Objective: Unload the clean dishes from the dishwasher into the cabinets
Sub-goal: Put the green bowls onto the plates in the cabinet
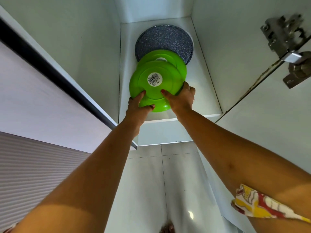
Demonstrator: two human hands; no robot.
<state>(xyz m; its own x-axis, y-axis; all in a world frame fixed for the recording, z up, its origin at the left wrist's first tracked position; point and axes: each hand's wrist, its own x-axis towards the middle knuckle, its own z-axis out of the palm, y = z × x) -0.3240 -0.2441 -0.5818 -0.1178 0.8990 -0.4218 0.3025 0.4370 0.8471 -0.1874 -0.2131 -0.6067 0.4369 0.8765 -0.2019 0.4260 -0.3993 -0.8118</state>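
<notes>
I look up into an open white wall cabinet (207,91). Both hands hold a stack of bright green plates (151,88), seen from below, with a barcode sticker (154,79) on the lowest one. My left hand (138,106) grips the near-left rim, thumb and fingers curled round it. My right hand (181,98) grips the near-right rim. A further green plate (175,58) shows behind the stack. Beyond it lies a dark speckled round plate (165,42), partly hidden by the green ones.
The open cabinet door (269,132) with its metal hinges (286,41) stands at the right. A neighbouring cabinet front with a dark edge strip (50,73) is at the left. White wall tiles (176,182) lie below the cabinet.
</notes>
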